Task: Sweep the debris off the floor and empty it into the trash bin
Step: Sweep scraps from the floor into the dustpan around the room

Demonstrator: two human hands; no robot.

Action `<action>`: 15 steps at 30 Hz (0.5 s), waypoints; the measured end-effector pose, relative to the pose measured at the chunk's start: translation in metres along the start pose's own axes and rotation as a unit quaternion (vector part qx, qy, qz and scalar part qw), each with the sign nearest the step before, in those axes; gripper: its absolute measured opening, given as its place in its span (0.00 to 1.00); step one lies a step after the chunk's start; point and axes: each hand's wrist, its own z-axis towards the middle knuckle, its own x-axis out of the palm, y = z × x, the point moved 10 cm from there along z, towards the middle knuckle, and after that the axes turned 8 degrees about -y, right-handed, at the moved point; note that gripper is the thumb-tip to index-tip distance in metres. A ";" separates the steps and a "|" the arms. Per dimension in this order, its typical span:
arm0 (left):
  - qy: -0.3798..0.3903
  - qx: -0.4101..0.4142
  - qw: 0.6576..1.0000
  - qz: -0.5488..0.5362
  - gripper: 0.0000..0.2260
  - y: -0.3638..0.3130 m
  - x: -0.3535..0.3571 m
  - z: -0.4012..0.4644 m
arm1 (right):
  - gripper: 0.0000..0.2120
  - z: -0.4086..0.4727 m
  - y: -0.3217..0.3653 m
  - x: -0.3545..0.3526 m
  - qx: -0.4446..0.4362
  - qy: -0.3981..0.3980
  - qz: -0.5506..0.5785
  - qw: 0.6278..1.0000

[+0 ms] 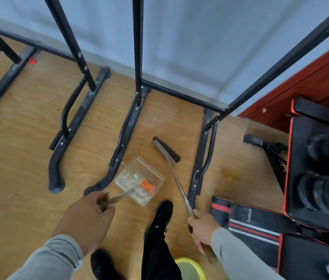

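On the wood-look floor (28, 158) btwn the black metal frame legs (123, 142): clear plastic dustpan (139, 180) w/ long handle, sitting flat on the boards, debris inside, incl. an orange comb-like piece (146, 186) and whitish scraps (125, 179). L hand (88, 221) fingers curled round the dustpan's handle top (115, 199). R hand (203, 229) wrapped round the wooden grip of the long-handled broom (176, 178); dark bristle head (166, 149) on the floor just beyond the pan, up-right of it, apart from it. Broom shaft runs diagonally back to R hand. Yellow-rimmed trash bin (192, 267) at bottom edge, next to person's black trouser leg (157, 253), near side of the pan. Black shoe (162, 214) just beside pan's near corner. Black/red weight bench w/ plates (321, 199) on the right.
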 end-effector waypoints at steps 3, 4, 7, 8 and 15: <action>-0.001 0.004 1.000 -0.007 0.09 0.006 -0.007 -0.001 | 0.08 -0.179 0.114 0.030 -0.085 -0.032 0.015 0.996; -0.002 0.003 1.000 -0.012 0.09 0.008 -0.009 0.001 | 0.07 -0.179 0.128 0.021 -0.112 -0.067 -0.011 0.991; 0.002 -0.012 0.999 -0.032 0.06 0.014 -0.010 0.008 | 0.07 -0.153 0.168 -0.018 -0.081 -0.187 -0.127 0.971; -0.002 -0.019 0.999 -0.038 0.06 0.015 -0.010 0.012 | 0.06 -0.132 0.194 -0.033 -0.085 -0.229 -0.168 0.955; -0.043 -0.058 0.996 -0.058 0.06 0.027 0.001 0.036 | 0.11 0.005 0.351 -0.014 -0.095 -0.171 -0.503 0.842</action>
